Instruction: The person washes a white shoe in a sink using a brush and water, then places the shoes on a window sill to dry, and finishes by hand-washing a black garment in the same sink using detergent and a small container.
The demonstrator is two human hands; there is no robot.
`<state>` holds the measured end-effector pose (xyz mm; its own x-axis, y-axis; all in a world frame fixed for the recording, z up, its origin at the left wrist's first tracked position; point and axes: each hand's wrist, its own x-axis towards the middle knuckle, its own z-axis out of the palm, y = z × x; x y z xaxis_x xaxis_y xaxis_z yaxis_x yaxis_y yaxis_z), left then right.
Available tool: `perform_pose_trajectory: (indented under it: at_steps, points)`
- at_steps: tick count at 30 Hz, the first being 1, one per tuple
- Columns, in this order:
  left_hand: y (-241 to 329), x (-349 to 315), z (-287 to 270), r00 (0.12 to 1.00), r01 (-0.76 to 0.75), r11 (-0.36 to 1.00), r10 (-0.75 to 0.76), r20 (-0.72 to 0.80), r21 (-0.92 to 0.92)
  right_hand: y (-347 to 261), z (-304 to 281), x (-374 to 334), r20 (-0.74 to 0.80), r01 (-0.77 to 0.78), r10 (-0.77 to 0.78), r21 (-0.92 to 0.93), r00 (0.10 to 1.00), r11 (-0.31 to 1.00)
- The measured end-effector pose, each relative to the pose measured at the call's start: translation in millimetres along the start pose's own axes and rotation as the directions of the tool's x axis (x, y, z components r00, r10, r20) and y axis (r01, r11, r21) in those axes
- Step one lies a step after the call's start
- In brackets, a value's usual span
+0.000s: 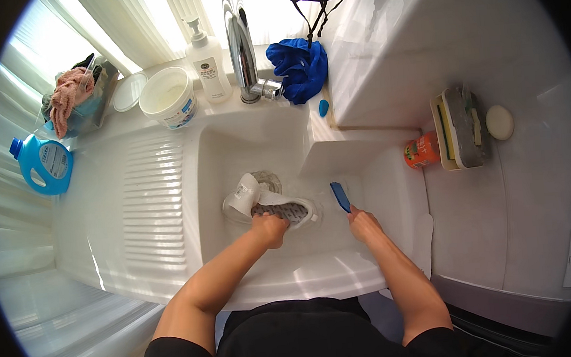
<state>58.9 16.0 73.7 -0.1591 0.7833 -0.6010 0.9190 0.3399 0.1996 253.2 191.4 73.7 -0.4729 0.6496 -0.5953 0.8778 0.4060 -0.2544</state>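
As I watch remotely, left hand (271, 230) has fingers clenched on shoe (291, 211) just ahead, likely steadying it | right hand (364, 226) clasps brush (340, 197), head beyond fingertips, probably for reach.

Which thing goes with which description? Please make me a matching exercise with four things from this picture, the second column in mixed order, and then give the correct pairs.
Things:
1. brush
2. shoe
3. jug
4. pump bottle

Descriptions:
A. between the tub and the tap
B. in the right hand
C. blue, near the left edge
D. in the sink, held by the left hand

Pairs: 1-B, 2-D, 3-C, 4-A
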Motion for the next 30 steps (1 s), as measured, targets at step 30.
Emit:
perform_pose_trajectory:
  at_steps: [30]
  points:
    - [-5.9, 31.0, 19.0, 0.887, -0.024, -0.869, -0.246, 0.391, -0.494, 19.8, 7.0, 15.2, -0.108, 0.177, -0.205, -0.219, 0.973, 0.959]
